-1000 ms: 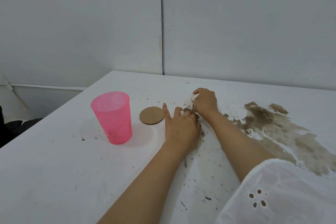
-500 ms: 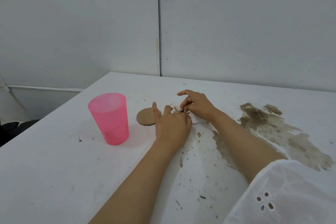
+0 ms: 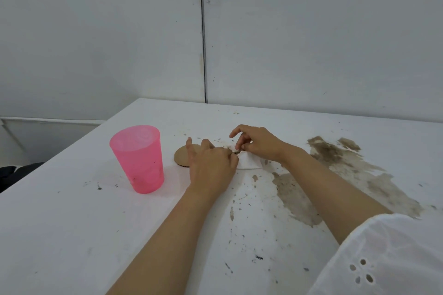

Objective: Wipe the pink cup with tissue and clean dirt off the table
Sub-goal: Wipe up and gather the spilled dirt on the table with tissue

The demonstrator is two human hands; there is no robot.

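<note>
The left hand [image 3: 211, 167] lies low on the worktop [image 3: 60, 223], palm down, its thumb stretched out to the left and its fingers curled in toward the right, where they meet a white tissue [image 3: 248, 163]. The right hand [image 3: 259, 145] arches over the same spot from the far side, its thumb and middle fingers pinched onto the top fold of the tissue while the forefinger stays lifted and bent. Both hands grip the tissue between them at a small dark smudge where their fingertips almost touch; the tissue bunches into a small ridge resting on the worktop, just under the right hand.

Partly hidden behind the left hand lies a flat round brown cardboard disc [image 3: 181, 155], with the thumb crossing its right edge. Left of that, near but clear of the left hand, the pink cup [image 3: 137, 158] stands upright, translucent, with a few dark specks low on its wall.

A wide brownish dirt smear [image 3: 340, 163] spreads over the worktop to the right of the right forearm, with another patch [image 3: 294, 196] between the two forearms. Small dark flecks are scattered across the white surface nearer the person. A white eyelet sleeve [image 3: 383, 258] covers the right upper arm at the bottom right corner. Plain grey wall panels [image 3: 311, 31] rise behind the worktop.
</note>
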